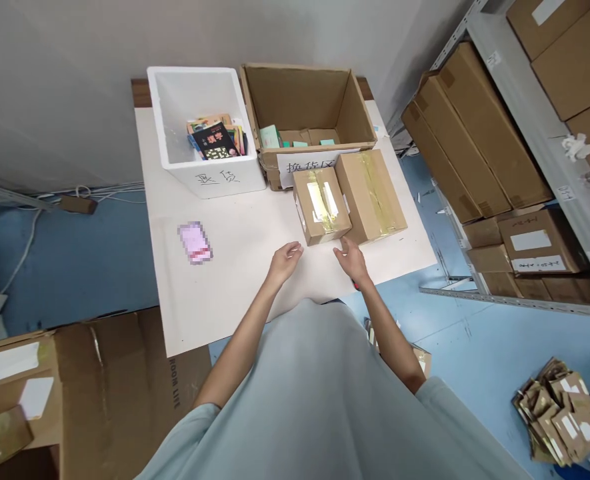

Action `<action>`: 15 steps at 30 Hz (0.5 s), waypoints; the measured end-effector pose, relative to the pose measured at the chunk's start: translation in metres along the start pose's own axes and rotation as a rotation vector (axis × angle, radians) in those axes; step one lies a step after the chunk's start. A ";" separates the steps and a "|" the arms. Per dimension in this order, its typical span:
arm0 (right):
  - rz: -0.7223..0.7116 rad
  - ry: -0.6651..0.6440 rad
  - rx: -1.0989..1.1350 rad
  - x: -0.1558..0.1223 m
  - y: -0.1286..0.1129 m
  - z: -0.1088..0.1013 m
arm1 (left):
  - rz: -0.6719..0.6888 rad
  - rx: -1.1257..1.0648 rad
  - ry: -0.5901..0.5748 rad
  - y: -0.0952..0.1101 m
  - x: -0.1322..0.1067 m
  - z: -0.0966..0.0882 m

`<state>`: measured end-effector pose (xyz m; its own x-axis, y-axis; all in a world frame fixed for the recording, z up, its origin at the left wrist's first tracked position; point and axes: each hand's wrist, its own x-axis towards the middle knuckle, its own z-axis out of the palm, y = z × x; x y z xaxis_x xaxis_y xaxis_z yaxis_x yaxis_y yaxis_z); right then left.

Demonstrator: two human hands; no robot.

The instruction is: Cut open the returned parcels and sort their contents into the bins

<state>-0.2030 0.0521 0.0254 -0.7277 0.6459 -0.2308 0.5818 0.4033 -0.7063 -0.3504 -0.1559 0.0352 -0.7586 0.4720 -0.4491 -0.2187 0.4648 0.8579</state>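
My left hand [285, 259] hovers over the white table [235, 280] with its fingers apart and holding nothing. My right hand [351, 257] is also open, just below a small taped cardboard box [321, 204]. A larger taped box [369, 193] lies beside the small one on its right. Both hands are a little short of the small box and are not touching it.
A white foam bin [175, 143] with books and an open cardboard box [305, 100] stand at the table's back. A pink item [195, 242] lies at left. Shelving with cartons [479, 147] stands at right, a big box [99, 387] at lower left, flattened packets [559, 413] on the floor.
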 end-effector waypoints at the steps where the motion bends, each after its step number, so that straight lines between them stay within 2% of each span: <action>1: 0.010 -0.008 0.014 0.010 0.002 0.002 | -0.017 0.017 0.015 0.005 0.012 0.010; 5: 0.017 -0.034 0.090 0.036 0.009 0.010 | -0.098 0.087 0.113 0.017 0.051 0.047; 8: 0.037 -0.058 0.149 0.045 0.013 0.017 | -0.151 0.113 0.212 0.015 0.065 0.065; 11: 0.037 -0.052 0.194 0.046 0.011 0.024 | -0.188 0.093 0.295 0.008 0.065 0.072; 15: 0.028 -0.059 0.191 0.039 0.004 0.030 | -0.210 0.030 0.345 0.000 0.061 0.071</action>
<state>-0.2401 0.0594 -0.0062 -0.7355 0.6137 -0.2870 0.5268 0.2518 -0.8118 -0.3530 -0.0745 -0.0099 -0.8618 0.0878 -0.4995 -0.3768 0.5486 0.7464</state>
